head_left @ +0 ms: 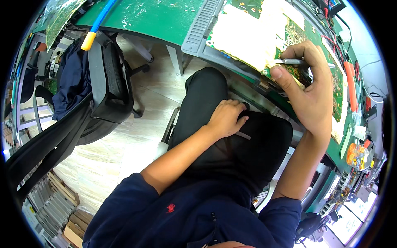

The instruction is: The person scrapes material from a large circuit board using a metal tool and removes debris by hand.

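A small red emblem (170,208) marks the navy shirt (136,206). The left hand (225,119) rests on dark trousers (206,91), thumb apart. The right hand (309,80) pinches a slim grey tool (292,61) over the circuit board (294,36) on the green desk (153,16); rightward, an orange package (356,156) bears blurred lettering.

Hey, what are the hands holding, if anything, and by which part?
The right hand holds a slim grey tool by its shaft, behind the tip. The left hand rests on the lap, holding nothing visible.
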{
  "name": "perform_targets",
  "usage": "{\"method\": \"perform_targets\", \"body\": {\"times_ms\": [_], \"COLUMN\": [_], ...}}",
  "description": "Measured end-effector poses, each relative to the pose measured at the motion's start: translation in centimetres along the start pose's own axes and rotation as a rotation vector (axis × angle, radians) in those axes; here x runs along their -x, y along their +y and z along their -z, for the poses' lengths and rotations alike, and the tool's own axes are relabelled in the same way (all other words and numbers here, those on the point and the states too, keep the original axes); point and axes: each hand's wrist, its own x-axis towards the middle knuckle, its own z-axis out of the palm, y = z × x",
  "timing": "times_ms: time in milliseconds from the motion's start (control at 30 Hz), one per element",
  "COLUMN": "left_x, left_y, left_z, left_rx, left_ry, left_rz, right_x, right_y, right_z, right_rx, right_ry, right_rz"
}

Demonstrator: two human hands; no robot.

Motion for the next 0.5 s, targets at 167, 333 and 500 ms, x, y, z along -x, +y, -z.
{"method": "perform_targets", "body": {"times_ms": [167,333,500], "left_x": [0.0,0.0,0.1], "left_y": [-0.1,-0.2,-0.2], "left_z": [-0.3,-0.3,-0.7], "left_rx": [-0.001,-0.020,-0.052], "left_ry": [0.033,0.016,0.018], "left_rz": [-0.013,0.001,-0.013], "right_x": [-0.1,0.0,0.1], "right_y": [-0.7,-0.6,0.0], "right_z": [-0.3,-0.2,0.2], "right_rx": [-0.016,0.001,0.012], "right_ry": [0.079,0.126,0.228], "right_rz": [-0.035,-0.079,-0.045]}}
